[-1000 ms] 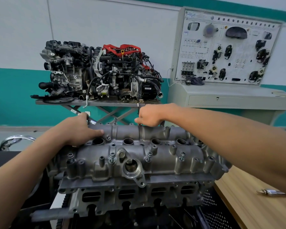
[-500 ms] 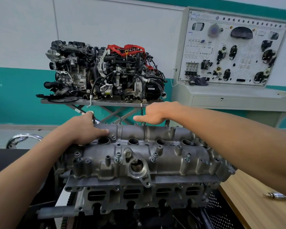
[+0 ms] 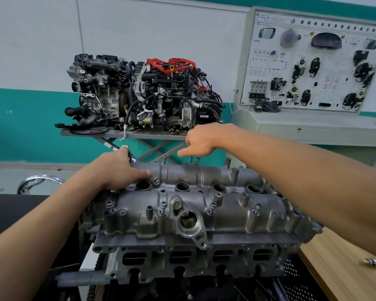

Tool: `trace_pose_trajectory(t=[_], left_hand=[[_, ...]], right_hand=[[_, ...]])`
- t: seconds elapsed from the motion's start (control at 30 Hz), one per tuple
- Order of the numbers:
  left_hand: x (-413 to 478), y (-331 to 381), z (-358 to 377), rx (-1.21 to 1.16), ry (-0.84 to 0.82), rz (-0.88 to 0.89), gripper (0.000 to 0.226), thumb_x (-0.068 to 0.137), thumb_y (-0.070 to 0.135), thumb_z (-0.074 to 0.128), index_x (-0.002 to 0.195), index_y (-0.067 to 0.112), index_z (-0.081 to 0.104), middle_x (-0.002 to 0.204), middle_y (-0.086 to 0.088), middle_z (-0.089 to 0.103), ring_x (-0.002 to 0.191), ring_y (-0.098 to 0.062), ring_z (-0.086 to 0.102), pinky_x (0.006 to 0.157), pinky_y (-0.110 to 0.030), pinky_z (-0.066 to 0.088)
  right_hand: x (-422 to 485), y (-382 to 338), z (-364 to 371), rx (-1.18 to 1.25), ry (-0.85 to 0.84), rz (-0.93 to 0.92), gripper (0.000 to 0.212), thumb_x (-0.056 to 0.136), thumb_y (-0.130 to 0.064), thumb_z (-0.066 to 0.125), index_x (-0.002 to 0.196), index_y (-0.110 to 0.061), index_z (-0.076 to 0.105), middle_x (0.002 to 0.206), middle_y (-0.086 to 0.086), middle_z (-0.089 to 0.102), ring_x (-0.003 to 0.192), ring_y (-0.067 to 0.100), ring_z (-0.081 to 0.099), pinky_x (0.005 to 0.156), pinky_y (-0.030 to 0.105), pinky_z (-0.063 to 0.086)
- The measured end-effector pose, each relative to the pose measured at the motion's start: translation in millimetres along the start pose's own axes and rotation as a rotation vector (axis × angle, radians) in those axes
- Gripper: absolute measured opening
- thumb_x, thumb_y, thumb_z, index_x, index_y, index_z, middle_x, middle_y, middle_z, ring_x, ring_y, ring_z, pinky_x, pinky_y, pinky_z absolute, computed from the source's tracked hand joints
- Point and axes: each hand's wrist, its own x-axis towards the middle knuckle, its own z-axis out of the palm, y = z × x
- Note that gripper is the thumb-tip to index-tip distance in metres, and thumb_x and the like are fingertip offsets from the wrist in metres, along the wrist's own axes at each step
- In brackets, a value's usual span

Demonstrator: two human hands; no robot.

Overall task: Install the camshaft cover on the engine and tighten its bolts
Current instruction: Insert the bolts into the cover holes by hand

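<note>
The grey cast camshaft cover [image 3: 204, 205] sits on the cylinder head [image 3: 182, 259] in front of me. Several bolts stand in its holes, some along the far edge [image 3: 165, 157] and some along the near row [image 3: 213, 206]. My left hand [image 3: 115, 170] lies flat on the cover's far left corner, its thumb beside a raised bolt [image 3: 130, 157]. Just above the far edge hovers my right hand [image 3: 201, 141]. Its fingers are curled, the index finger points left, and nothing shows in it.
Two assembled engines [image 3: 143, 94] stand on a metal stand behind. A training panel cabinet [image 3: 313, 68] is at the back right. A wooden bench [image 3: 339, 276] on the right carries a metal tool [image 3: 373, 262]. A chrome ring [image 3: 37, 181] lies at the left.
My right hand has lifted off the bolt at the cover's far edge and now hovers above it. The left hand stays on the far left corner.
</note>
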Motion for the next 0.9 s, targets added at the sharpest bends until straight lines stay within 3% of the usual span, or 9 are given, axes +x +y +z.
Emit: trace_pose_trajectory(t=[0.07, 0.17, 0.23, 0.33, 0.43, 0.53, 0.57, 0.7, 0.9], left_hand=[[0, 1, 0, 0.006, 0.004, -0.006, 0.091, 0.077, 0.069, 0.067, 0.141, 0.011, 0.040, 0.134, -0.016, 0.059, 0.118, -0.035, 0.057, 0.087, -0.037, 0.045], [-1, 2, 0, 0.007, -0.001, -0.009, 0.089, 0.076, 0.069, 0.067, 0.139, 0.011, 0.040, 0.130, -0.015, 0.060, 0.115, -0.033, 0.058, 0.085, -0.036, 0.045], [-2, 2, 0, 0.001, -0.004, -0.009, 0.087, 0.077, 0.068, 0.067, 0.138, 0.011, 0.041, 0.130, -0.015, 0.060, 0.114, -0.033, 0.058, 0.085, -0.037, 0.046], [-3, 3, 0, -0.003, -0.004, -0.010, 0.085, 0.077, 0.067, 0.067, 0.136, 0.011, 0.043, 0.130, -0.014, 0.060, 0.115, -0.033, 0.058, 0.085, -0.036, 0.045], [-4, 3, -1, -0.001, 0.000, -0.004, 0.083, 0.078, 0.067, 0.067, 0.135, 0.011, 0.044, 0.129, -0.014, 0.061, 0.113, -0.032, 0.058, 0.085, -0.036, 0.045], [-4, 3, -1, 0.004, 0.001, 0.000, 0.081, 0.078, 0.067, 0.066, 0.133, 0.012, 0.044, 0.127, -0.013, 0.061, 0.111, -0.032, 0.058, 0.080, -0.034, 0.043], [-4, 3, 0, 0.006, 0.001, -0.001, 0.081, 0.078, 0.067, 0.066, 0.134, 0.012, 0.044, 0.127, -0.013, 0.061, 0.111, -0.032, 0.058, 0.079, -0.034, 0.042], [-5, 5, -1, 0.013, 0.005, 0.000, 0.080, 0.079, 0.066, 0.067, 0.134, 0.012, 0.045, 0.129, -0.014, 0.060, 0.114, -0.033, 0.057, 0.083, -0.035, 0.043], [-5, 6, -2, 0.026, -0.002, 0.004, 0.083, 0.077, 0.068, 0.066, 0.136, 0.014, 0.044, 0.127, -0.013, 0.062, 0.112, -0.031, 0.059, 0.088, -0.037, 0.047]], right_hand=[[7, -14, -11, 0.082, 0.111, -0.097, 0.063, 0.094, -0.067, 0.042, 0.111, -0.010, 0.066, 0.101, 0.001, 0.060, 0.094, 0.023, 0.059, 0.077, 0.034, 0.046], [20, -39, -12, 0.120, 0.099, -0.266, 0.033, 0.097, -0.044, 0.055, 0.110, -0.015, 0.064, 0.097, -0.004, 0.056, 0.091, 0.020, 0.057, 0.072, 0.027, 0.039], [27, -47, -6, 0.002, 0.091, -0.273, 0.018, 0.099, -0.027, 0.050, 0.103, -0.014, 0.063, 0.093, -0.002, 0.056, 0.083, 0.020, 0.054, 0.062, 0.028, 0.035], [35, -57, 1, -0.165, 0.118, -0.166, 0.021, 0.101, -0.021, 0.044, 0.103, -0.012, 0.063, 0.097, 0.004, 0.062, 0.081, 0.024, 0.057, 0.058, 0.031, 0.042], [38, -64, 1, -0.198, 0.172, -0.060, 0.025, 0.103, -0.032, 0.041, 0.102, -0.017, 0.061, 0.078, -0.003, 0.049, 0.072, 0.021, 0.051, 0.052, 0.031, 0.035], [36, -57, -6, 0.010, 0.148, -0.022, 0.059, 0.099, -0.061, 0.031, 0.076, -0.012, 0.055, 0.069, -0.003, 0.048, 0.065, 0.018, 0.050, 0.054, 0.031, 0.033], [35, -55, -8, 0.038, 0.118, -0.053, 0.059, 0.098, -0.062, 0.033, 0.071, -0.014, 0.055, 0.069, -0.001, 0.052, 0.065, 0.019, 0.053, 0.054, 0.031, 0.034], [33, -51, -5, -0.049, 0.015, -0.143, 0.041, 0.102, -0.037, 0.042, 0.077, -0.011, 0.061, 0.075, 0.003, 0.058, 0.066, 0.022, 0.054, 0.054, 0.030, 0.035], [33, -44, 7, 0.033, 0.187, -0.033, 0.058, 0.096, -0.067, 0.030, 0.063, -0.021, 0.043, 0.066, -0.006, 0.042, 0.060, 0.015, 0.044, 0.052, 0.029, 0.029]])
